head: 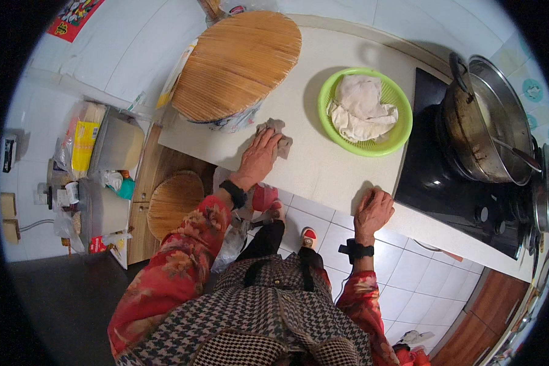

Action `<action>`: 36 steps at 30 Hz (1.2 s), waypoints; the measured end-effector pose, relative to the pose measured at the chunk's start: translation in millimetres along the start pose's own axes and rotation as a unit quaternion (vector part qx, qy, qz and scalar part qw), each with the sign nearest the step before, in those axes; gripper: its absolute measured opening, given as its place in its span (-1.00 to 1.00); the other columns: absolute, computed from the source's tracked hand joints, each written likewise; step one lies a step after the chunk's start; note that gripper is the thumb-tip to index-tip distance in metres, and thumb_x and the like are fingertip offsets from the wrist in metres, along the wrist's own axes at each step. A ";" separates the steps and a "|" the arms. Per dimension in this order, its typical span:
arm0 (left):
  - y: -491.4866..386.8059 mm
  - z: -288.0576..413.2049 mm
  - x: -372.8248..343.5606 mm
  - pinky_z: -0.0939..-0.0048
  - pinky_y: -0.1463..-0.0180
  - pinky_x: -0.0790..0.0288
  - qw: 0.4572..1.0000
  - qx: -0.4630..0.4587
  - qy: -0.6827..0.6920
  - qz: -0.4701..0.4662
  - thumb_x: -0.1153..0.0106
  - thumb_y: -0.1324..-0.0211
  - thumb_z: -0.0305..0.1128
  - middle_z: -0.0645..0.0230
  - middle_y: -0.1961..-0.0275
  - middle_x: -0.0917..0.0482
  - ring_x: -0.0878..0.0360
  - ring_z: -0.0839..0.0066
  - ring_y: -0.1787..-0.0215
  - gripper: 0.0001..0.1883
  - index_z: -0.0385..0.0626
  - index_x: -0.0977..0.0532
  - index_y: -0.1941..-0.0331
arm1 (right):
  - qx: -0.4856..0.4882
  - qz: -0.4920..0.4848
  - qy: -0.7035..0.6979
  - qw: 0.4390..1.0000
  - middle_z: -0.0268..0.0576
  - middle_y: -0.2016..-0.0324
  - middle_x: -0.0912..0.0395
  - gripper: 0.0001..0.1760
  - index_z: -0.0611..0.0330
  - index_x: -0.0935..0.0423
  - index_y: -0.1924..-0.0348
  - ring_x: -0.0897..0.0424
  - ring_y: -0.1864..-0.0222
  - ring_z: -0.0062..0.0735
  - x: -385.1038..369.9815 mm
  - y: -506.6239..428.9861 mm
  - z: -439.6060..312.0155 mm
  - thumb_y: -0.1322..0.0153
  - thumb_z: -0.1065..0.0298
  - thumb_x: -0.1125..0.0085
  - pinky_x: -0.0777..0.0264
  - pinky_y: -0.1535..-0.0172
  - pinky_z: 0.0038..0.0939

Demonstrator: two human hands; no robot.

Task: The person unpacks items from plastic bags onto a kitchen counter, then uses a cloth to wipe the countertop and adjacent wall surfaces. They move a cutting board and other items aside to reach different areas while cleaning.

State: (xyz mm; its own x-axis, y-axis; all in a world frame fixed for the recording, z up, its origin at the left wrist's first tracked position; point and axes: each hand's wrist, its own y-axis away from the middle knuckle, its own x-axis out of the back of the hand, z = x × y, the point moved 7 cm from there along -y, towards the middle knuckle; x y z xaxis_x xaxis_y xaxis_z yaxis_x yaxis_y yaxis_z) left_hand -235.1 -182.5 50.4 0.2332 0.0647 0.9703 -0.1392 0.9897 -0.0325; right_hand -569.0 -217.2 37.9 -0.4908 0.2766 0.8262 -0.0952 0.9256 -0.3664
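My left hand [258, 158] lies on a crumpled grey-brown cloth [282, 142] on the pale countertop [311, 176], its fingers pressing over the cloth. Near the counter's front edge rests my right hand [373, 211], fingers curled; I see nothing held in it, though its palm is hidden. Between the hands and the back wall stands a green plastic colander basket [405, 132] with damp-looking whitish cloths [359, 107] inside. A round wooden slatted lid [242, 59] covers a patterned container [242, 120] just beyond my left hand.
On the right, a large metal wok-like pot [471, 132] with a ladle [519, 153] sits on a black glass hob [430, 183]. At the left are plastic storage bins [119, 142] with packages, and another round wooden lid [174, 201] below counter level.
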 end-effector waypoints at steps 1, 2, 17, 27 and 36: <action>-15.4 -4.5 -0.4 0.13 -0.47 -0.09 1.000 0.004 -0.003 -0.006 0.01 -0.14 -0.56 0.08 -0.42 -0.19 -0.10 0.07 -0.47 -0.41 -0.06 -0.26 -0.32 | -0.006 0.001 0.003 1.000 -0.14 0.20 -0.49 -0.75 0.11 -0.49 0.15 -0.45 0.12 -0.13 0.1 -0.4 0.3 -0.33 0.29 -0.18 -0.27 0.06 -0.19; -30.1 -12.9 -3.9 0.13 -0.48 -0.08 0.999 0.025 -0.009 -0.029 0.01 -0.14 -0.56 0.08 -0.43 -0.17 -0.08 0.06 -0.48 -0.40 -0.06 -0.25 -0.32 | -0.012 0.001 0.009 1.000 -0.14 0.21 -0.49 -0.74 0.11 -0.49 0.14 -0.45 0.12 -0.13 -0.4 -0.7 0.6 -0.32 0.29 -0.18 -0.27 0.07 -0.19; 20.8 -4.2 -17.4 0.06 -0.49 -0.02 0.996 -0.081 0.021 0.043 -0.01 -0.14 -0.46 0.04 -0.38 -0.21 -0.08 0.06 -0.47 -0.41 -0.09 -0.24 -0.31 | 0.041 0.062 -0.016 0.997 -0.04 0.32 -0.50 -0.83 0.13 -0.50 0.24 -0.50 0.26 0.01 2.1 1.7 -2.7 -0.33 0.31 -0.16 -0.33 0.23 -0.08; 74.2 -189.0 65.5 0.07 -0.41 -0.14 0.990 0.085 -0.005 0.109 -0.10 -0.12 -0.40 0.18 -0.24 -0.40 -0.26 0.12 -0.35 -0.52 0.01 -0.42 -0.19 | 0.079 0.030 -0.004 0.996 0.01 0.33 -0.45 -0.72 0.26 -0.45 0.24 -0.46 0.25 0.02 -3.4 4.2 2.6 -0.44 0.18 -0.02 -0.34 0.16 -0.10; 91.0 -401.8 51.9 0.09 -0.12 -0.41 0.914 0.323 0.143 0.201 -0.03 -0.21 -0.40 -0.04 -0.04 -0.51 -0.49 -0.01 -0.08 -0.64 -0.23 -0.38 -0.08 | -0.006 0.028 -0.024 0.999 -0.02 0.34 -0.45 -0.75 0.22 -0.41 0.27 -0.46 0.22 0.03 -6.8 3.9 0.2 -0.42 0.19 -0.07 -0.33 0.16 -0.09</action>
State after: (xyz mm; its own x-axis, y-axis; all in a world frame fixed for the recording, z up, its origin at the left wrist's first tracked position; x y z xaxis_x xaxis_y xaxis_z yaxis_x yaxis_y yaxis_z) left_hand 151.0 -37.8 1.4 0.2673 0.5291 0.8054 -0.7863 0.6029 -0.1351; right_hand -566.2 -215.5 30.7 -0.5368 0.3156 0.7824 -0.0567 0.9118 -0.4067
